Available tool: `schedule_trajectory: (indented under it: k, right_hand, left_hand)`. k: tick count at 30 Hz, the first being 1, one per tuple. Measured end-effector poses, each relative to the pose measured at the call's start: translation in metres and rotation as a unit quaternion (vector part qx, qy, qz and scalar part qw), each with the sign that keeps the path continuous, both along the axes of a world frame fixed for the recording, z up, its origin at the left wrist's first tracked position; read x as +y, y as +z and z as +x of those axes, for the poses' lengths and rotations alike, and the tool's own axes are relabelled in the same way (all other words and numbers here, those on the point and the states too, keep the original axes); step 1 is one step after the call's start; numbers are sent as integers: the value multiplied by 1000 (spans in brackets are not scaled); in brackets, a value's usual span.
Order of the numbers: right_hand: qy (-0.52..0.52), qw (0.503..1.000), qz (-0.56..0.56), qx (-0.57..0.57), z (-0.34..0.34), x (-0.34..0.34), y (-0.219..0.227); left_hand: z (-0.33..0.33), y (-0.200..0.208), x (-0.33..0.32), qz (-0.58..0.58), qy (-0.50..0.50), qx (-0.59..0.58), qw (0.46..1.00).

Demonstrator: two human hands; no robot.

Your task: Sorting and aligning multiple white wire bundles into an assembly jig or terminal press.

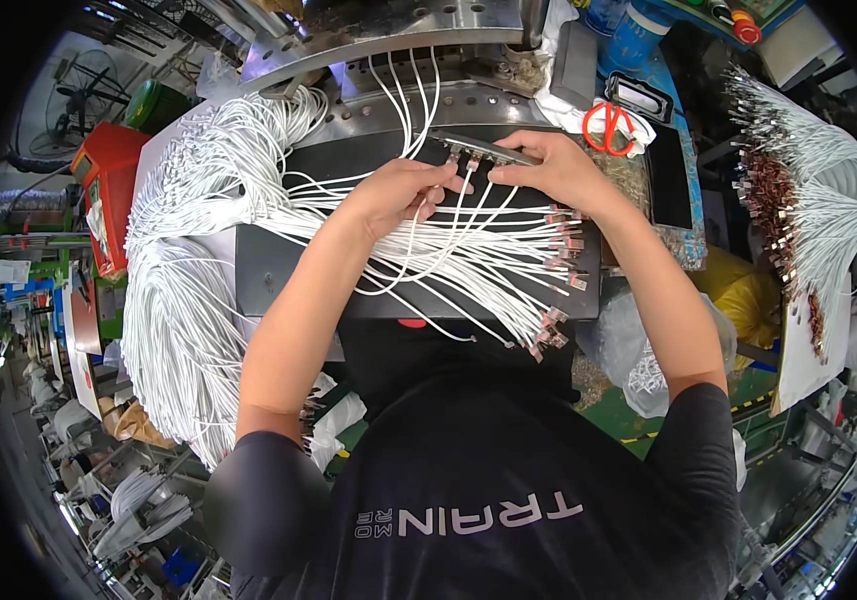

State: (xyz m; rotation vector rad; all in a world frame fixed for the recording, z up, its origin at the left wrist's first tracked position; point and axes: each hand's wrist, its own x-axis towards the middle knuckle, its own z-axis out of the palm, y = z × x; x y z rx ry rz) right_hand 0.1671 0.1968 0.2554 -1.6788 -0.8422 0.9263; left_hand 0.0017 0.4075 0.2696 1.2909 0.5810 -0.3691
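In front of me a narrow dark metal bar fixture (484, 147) lies tilted, with several small cable plugs (474, 163) seated along its near side. White cables run from these plugs toward me. My right hand (559, 172) grips the bar's right end between thumb and fingers. At the other end, my left hand (404, 195) is closed in a pinch on a white cable close to its plug; the fingertips partly hide it. Beneath both hands a bundle of white cables (449, 250) is spread over a black work surface (289, 275), with reddish-metal plug ends at the right.
A large heap of white cables (184, 310) hangs over the left side. Behind the bar stands a metal machine plate (389, 50). Orange-handled scissors (609, 128) lie at the far right, near a blue container (637, 38). More bundled cables (829, 180) rest on a board farther right.
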Motion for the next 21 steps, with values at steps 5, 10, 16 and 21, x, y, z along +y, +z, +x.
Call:
schedule_trajectory:
  k: [5, 10, 16, 21]
  right_hand:
    - [18, 1000, 9, 13, -3, -3, 5]
    - [16, 962, -170, -212, -10, 6, 43]
    - [-149, 783, 166, -581, 25, 76, 3]
    - [-221, 743, 208, -597, 94, 176, -18]
  left_hand:
    - [0, 0, -4, 5, 10, -3, 1000]
    - [-5, 26, -14, 275, -90, 33, 957]
    - [19, -9, 53, 505, 217, -300, 780]
    - [48, 17, 44, -96, 211, -91, 968]
